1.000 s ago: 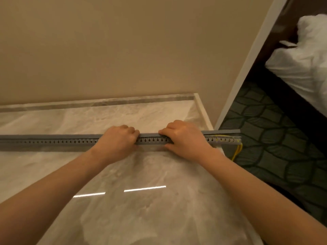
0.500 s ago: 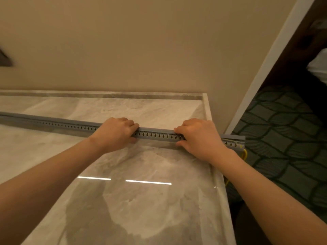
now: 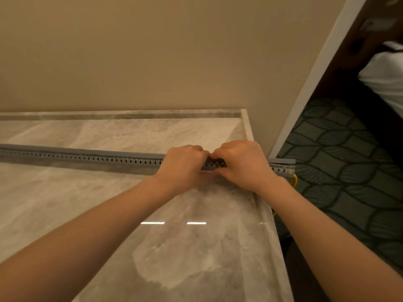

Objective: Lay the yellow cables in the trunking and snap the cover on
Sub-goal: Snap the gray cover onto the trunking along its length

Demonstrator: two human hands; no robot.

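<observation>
A long grey slotted trunking point(image 3: 87, 159) lies across the marble counter from the left edge to past the counter's right end. A grey cover strip sits along its top. My left hand point(image 3: 183, 164) and my right hand point(image 3: 242, 164) are both closed over the trunking near its right part, fingertips almost touching. A short piece of slotted wall shows between them. A yellow cable point(image 3: 294, 179) loops down from the trunking's right end; the cables inside are hidden.
The glossy marble counter point(image 3: 152, 247) has a raised rim at the back and right. A beige wall stands right behind it. To the right lie a white door frame point(image 3: 305, 94), patterned dark carpet point(image 3: 349, 182) and white bedding point(image 3: 386, 79).
My left hand has slid right along the trunking until it nearly meets my right hand, which holds its spot near the right end. The view has also shifted slightly.
</observation>
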